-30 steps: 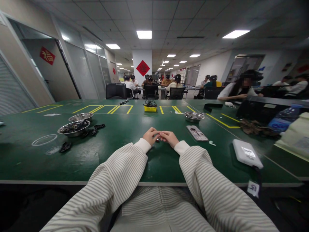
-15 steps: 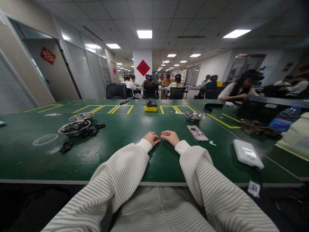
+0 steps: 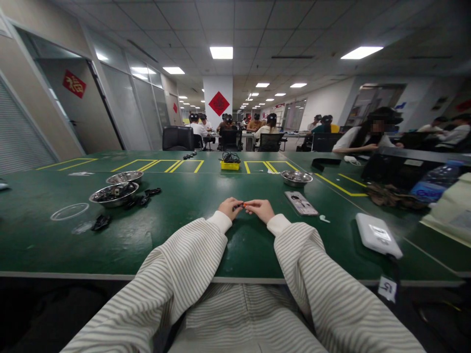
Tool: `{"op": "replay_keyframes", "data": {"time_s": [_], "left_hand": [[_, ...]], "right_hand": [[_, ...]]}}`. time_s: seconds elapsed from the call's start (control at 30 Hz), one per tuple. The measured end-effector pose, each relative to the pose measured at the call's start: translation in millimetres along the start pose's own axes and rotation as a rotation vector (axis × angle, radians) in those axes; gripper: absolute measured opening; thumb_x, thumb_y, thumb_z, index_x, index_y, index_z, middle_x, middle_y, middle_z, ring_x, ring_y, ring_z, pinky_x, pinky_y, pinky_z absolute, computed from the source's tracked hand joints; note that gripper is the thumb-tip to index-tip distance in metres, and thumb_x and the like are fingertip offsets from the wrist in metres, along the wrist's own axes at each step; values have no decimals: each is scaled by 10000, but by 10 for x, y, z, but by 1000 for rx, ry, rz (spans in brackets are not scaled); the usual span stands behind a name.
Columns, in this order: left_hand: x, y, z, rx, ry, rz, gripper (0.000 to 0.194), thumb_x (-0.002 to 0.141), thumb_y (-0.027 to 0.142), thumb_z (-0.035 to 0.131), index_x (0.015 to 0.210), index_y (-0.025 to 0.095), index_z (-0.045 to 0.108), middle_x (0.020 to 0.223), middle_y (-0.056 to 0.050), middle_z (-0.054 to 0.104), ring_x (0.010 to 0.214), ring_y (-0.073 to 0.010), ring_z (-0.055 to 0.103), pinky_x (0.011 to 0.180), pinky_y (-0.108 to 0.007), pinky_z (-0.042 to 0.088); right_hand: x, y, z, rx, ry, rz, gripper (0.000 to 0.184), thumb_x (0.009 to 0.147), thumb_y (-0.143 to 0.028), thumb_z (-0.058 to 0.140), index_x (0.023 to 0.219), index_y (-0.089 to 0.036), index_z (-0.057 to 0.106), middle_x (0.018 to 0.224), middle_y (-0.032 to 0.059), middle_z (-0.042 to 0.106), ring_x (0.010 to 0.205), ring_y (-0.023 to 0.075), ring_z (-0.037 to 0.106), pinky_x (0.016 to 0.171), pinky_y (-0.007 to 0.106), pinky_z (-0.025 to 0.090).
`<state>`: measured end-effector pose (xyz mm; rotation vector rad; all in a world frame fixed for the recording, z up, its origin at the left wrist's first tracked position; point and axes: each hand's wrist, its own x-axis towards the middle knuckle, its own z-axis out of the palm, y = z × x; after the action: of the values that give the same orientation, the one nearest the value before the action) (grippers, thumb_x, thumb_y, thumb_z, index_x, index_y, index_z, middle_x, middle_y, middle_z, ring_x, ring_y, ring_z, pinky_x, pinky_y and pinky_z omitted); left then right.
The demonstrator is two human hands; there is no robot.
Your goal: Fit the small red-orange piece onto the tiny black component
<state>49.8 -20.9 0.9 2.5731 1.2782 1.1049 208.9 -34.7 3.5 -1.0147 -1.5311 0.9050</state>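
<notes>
Over the green table, my left hand and my right hand meet fingertip to fingertip. A small dark piece is pinched in the left fingers. The right fingers close on a small orange-red piece that touches or nearly touches the dark one. Both are too small to name, and I cannot tell whether they are joined. Nearest to my right hand lies a phone in a patterned case. Beyond my hands sits a yellow box with black cables on it.
At left are a steel bowl of dark parts, a second steel bowl, black pieces and a clear ring. At right are another steel bowl, a white earbud and a white device. A person sits beyond.
My hands have come slightly closer together, their fingertips a little higher. An orange-red piece now shows between them. The things on the table stay where they were.
</notes>
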Motion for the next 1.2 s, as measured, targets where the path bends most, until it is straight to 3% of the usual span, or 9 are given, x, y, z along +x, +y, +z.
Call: {"op": "replay_keyframes", "data": {"time_s": [0.4, 0.5, 0.63, 0.73, 0.83, 0.97, 1.07, 1.13, 1.2], "left_hand": [[-16, -12, -14, -58, 31, 46, 224, 721, 212, 533, 929, 194, 616, 785, -23, 584, 652, -87, 532, 654, -211, 458], [-35, 7, -28, -46, 32, 64, 291, 725, 216, 527, 1011, 187, 575, 781, -25, 582, 655, -88, 529, 676, -213, 451], [-21, 7, -77, 59, -3, 52, 234, 757, 239, 489, 962, 207, 599, 788, -22, 575, 684, -90, 532, 694, -204, 435], [31, -82, -213, 223, -68, -111, 237, 782, 242, 457, 982, 247, 584, 869, -14, 558, 761, -96, 537, 727, -198, 417], [61, -279, -469, 359, -110, -314, 221, 784, 203, 452, 961, 221, 583, 922, -33, 531, 800, -134, 538, 724, -253, 421], [-11, -604, -855, 510, -142, -645, 245, 802, 247, 441, 1005, 128, 507, 1008, -73, 503, 860, -161, 516, 731, -347, 437], [-95, -765, -1026, 576, -197, -857, 292, 801, 282, 443, 1041, 116, 469, 1021, -76, 502, 882, -159, 507, 743, -360, 439], [-121, -798, -1059, 589, -218, -913, 281, 801, 275, 445, 1030, 117, 478, 1016, -75, 504, 882, -161, 507, 745, -364, 436], [-116, -762, -1028, 581, -207, -870, 274, 799, 270, 449, 1022, 114, 480, 1021, -76, 500, 897, -166, 499, 752, -370, 429]], "right_hand": [[-41, -32, 37, -39, 11, -47, 244, 553, -287, 644, 725, -113, 646, 610, 65, 649, 507, 145, 586, 515, 274, 491], [-35, -28, 25, -50, -5, -44, 235, 568, -283, 633, 727, -111, 643, 617, 66, 648, 534, 151, 594, 516, 264, 486], [-43, -44, 7, -77, -74, -35, 276, 598, -278, 612, 818, -115, 650, 651, 60, 653, 547, 141, 588, 510, 247, 474], [-55, -57, 3, -92, -134, -23, 365, 613, -237, 598, 963, -135, 605, 705, 49, 656, 553, 123, 582, 483, 220, 461], [-53, -49, -7, -103, -143, -6, 420, 635, -193, 558, 1052, -142, 545, 730, 48, 652, 541, 104, 574, 452, 193, 443], [-44, -24, -26, -120, -114, 14, 392, 648, -162, 517, 1037, -123, 541, 684, 45, 639, 498, 85, 552, 413, 167, 408], [-41, -17, -30, -126, -104, 21, 384, 648, -153, 502, 1029, -125, 548, 657, 34, 631, 478, 78, 539, 398, 159, 393], [-39, -17, -30, -131, -101, 25, 384, 645, -147, 499, 1025, -128, 554, 640, 28, 627, 468, 75, 535, 394, 157, 389], [-37, -17, -30, -134, -99, 30, 384, 645, -143, 495, 1024, -127, 557, 631, 25, 625, 463, 74, 534, 393, 157, 389]]}}
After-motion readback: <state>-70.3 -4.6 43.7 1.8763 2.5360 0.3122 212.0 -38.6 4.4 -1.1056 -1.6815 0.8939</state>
